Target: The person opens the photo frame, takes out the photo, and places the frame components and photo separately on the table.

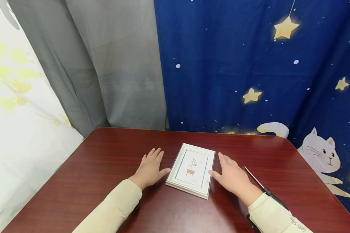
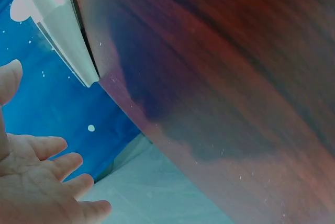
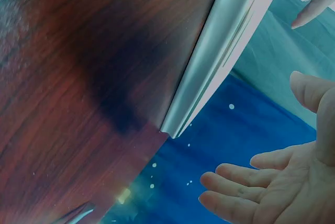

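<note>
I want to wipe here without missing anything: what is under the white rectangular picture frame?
The white rectangular picture frame lies on the glossy reddish-brown wood-grain table, visible beside its edges. The patch directly beneath is covered, so anything thin there cannot be seen.

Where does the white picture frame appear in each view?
Head: the white picture frame lies below centre, between the left hand and the right hand.
Left wrist: upper left, cropped by the top edge.
Right wrist: top, right of centre, cropped by the top edge.
Shared landmark: the blue curtain.
</note>
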Available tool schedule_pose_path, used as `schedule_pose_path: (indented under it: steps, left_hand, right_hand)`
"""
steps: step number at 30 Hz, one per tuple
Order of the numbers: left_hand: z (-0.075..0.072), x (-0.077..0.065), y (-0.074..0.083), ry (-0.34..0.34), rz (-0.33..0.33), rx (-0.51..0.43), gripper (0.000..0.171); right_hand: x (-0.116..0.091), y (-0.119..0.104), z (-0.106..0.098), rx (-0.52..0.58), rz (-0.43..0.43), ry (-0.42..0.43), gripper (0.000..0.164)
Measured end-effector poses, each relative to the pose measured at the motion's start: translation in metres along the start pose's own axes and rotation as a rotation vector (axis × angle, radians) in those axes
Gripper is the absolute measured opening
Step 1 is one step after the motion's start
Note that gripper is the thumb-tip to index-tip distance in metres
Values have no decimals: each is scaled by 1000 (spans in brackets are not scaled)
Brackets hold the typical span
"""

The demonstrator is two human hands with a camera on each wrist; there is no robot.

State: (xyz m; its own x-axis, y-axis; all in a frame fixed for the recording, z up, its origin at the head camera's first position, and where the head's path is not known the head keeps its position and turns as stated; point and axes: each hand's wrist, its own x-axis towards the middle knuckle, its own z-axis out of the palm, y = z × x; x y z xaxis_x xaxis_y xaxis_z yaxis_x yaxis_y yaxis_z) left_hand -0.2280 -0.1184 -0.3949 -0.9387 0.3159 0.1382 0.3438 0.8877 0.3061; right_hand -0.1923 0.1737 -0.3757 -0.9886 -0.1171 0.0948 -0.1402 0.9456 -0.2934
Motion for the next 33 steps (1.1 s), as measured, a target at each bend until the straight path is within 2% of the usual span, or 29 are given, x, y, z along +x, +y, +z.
schedule_pose_path:
  steps: [11, 23, 30, 33]
  left_hand:
    - [5, 0, 8, 4, 3, -16, 62]
    - [12, 8, 13, -30, -26, -27, 48]
    - [15, 12, 20, -41, -37, -54, 40]
    - [16, 14, 23, -42, -41, -57, 37]
  right_hand:
    - [0, -7, 6, -3, 4, -28, 77]
    - [5, -9, 10, -34, 5, -62, 67]
    - [5, -8, 12, 2, 38, -102, 57]
    - [6, -7, 13, 25, 48, -105, 45]
